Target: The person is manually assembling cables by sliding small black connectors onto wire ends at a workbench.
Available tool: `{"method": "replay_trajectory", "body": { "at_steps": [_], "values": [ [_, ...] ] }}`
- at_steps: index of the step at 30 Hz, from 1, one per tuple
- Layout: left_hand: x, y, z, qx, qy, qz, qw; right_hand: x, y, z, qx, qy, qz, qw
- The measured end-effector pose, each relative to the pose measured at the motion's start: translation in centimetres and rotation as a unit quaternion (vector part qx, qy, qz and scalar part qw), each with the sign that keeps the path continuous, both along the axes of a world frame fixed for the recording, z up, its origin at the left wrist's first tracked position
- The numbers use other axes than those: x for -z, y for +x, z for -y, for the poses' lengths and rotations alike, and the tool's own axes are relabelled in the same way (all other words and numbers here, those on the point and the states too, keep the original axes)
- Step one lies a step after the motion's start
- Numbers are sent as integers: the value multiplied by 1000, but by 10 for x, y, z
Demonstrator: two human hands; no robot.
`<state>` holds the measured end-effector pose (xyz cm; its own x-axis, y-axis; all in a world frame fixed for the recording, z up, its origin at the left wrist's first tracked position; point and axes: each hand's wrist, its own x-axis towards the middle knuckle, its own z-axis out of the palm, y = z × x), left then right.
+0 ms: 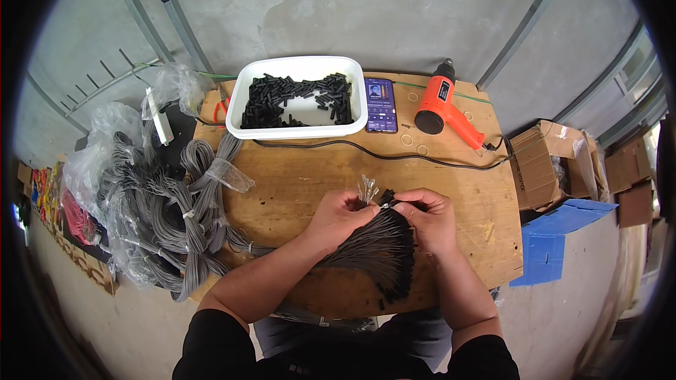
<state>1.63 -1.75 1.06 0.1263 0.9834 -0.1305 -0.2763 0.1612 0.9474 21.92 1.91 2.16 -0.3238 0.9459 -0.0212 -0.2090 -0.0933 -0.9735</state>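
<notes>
Closely pinched, left fingers (346, 198) holding silvery-ended wires (367, 188), right fingers (421, 198) on a wire tip (385, 205)

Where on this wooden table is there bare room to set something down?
Bare wood lies between the black cord and the left hand, and right of the right hand, below the cord. Tub, phone and heat gun crowd the back edge; wire bundles crowd the left.

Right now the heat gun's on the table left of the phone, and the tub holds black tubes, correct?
Not quite: the head view shows the heat gun on the table right of the phone; the tub does hold black tubes.
</notes>
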Motion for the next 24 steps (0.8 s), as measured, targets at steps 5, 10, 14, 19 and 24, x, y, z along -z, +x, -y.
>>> {"method": "replay_trajectory", "body": {
  "at_steps": [5, 10, 14, 19, 24],
  "values": [
    [-1, 1, 1, -5, 5, -25, 1000, 0, 0, -1, 0, 8, 22, 1000],
    [0, 2, 1, -4, 15, -32, 999, -3, -1, 0, -2, 12, 28, 1000],
    [0, 2, 1, 4, 19, -13, 1000, -4, 3, -1, -18, -7, 28, 999],
    [-6, -3, 0, 18, 16, -11, 1000, -6, 0, -3, 20, -6, -4, 1000],
    [-3, -1, 0, 16, 10, -30, 999, -5, 13, -12, -50, -118, -96, 987]
  ]
}}
